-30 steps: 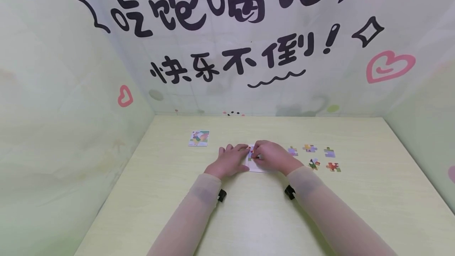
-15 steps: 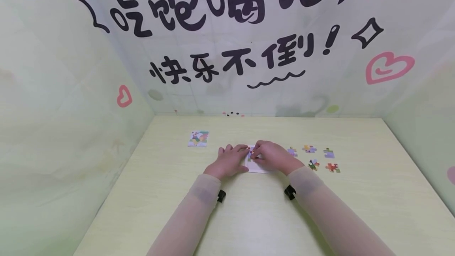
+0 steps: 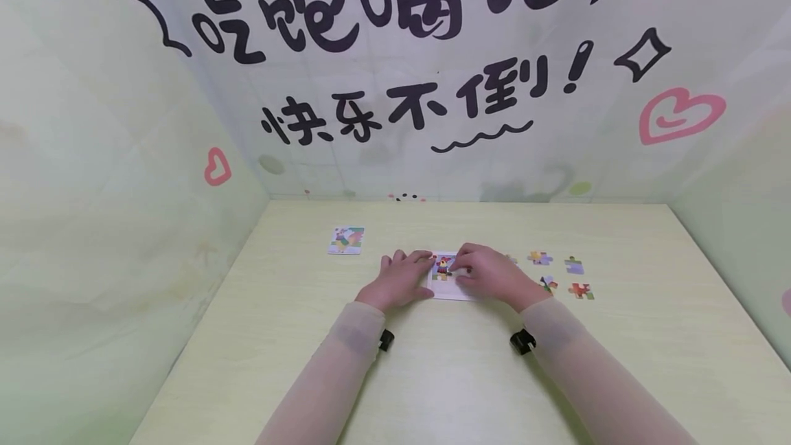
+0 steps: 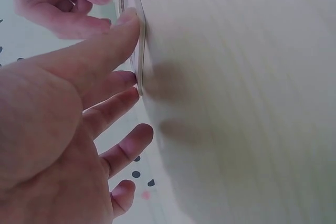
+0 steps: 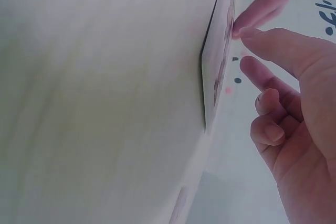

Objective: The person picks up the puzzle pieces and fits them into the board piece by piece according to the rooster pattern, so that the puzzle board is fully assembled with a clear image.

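A small white puzzle board (image 3: 451, 290) lies flat on the table, with part of a colourful picture at its upper left. My left hand (image 3: 395, 281) holds the board's left side, thumb at the near corner and forefinger at the far one; its other fingers spread loosely. Over the board's right part is my right hand (image 3: 491, 273). In the right wrist view its thumb (image 5: 262, 43) and forefinger (image 5: 262, 74) stand apart with nothing between them, the other fingers loosely curled. Several loose puzzle pieces lie right of the board, one of them an orange-red piece (image 3: 581, 290).
A square picture card (image 3: 346, 240) with a colourful animal lies at the back left. Other loose pieces include a yellow and purple piece (image 3: 540, 257) and a lilac and green piece (image 3: 574, 265). Printed cloth walls (image 3: 395, 170) enclose the table (image 3: 445, 376) at the back and sides.
My right hand has drawn back slightly to the right, uncovering more of the picture on the board and covering more of the nearest loose pieces. My left hand has stayed in place.
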Tool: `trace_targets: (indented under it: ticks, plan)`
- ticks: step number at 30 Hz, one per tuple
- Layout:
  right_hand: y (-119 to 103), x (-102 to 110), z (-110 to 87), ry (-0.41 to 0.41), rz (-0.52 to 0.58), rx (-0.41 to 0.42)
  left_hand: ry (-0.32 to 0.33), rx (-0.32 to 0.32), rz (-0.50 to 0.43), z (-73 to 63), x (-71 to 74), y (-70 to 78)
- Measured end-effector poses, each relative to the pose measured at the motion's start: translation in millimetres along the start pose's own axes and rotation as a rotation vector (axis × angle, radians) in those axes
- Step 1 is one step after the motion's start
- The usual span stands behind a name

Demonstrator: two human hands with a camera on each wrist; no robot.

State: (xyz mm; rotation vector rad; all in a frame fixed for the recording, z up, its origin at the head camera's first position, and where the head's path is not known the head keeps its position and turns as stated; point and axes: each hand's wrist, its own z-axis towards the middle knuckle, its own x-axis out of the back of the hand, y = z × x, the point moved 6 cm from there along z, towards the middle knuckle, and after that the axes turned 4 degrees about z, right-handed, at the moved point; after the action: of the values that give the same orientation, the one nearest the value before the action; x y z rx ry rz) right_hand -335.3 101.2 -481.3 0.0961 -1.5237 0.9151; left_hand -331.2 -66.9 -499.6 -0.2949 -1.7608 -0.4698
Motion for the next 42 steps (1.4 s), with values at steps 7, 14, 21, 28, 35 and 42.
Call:
trace_targets:
  ticks: [7,14,21,28,35,42]
  plan:
    - [11.7,13.2,-23.6,0.027,0.011,-0.05,-0.003,0.008,0.007,-0.6,-1.0,0.7]
    - [21.5,21.1,-42.0,0.062,0.011,-0.042,-0.003,0.01,0.003,-1.8,0.0,1.9]
    - [33.7,30.4,-54.6,0.115,-0.025,-0.063,-0.003,0.008,0.014,-0.7,-1.6,1.8]
    - [41.2,37.1,-66.3,0.137,-0.016,-0.073,-0.004,0.017,0.032,1.4,-3.1,1.5]
    - [47.2,42.2,-77.2,0.152,-0.012,-0.061,0.0,0.014,0.018,-0.2,-0.2,2.9]
    - [55.3,45.7,-87.0,0.129,-0.042,-0.086,-0.004,0.008,-0.005,-2.2,1.6,4.2]
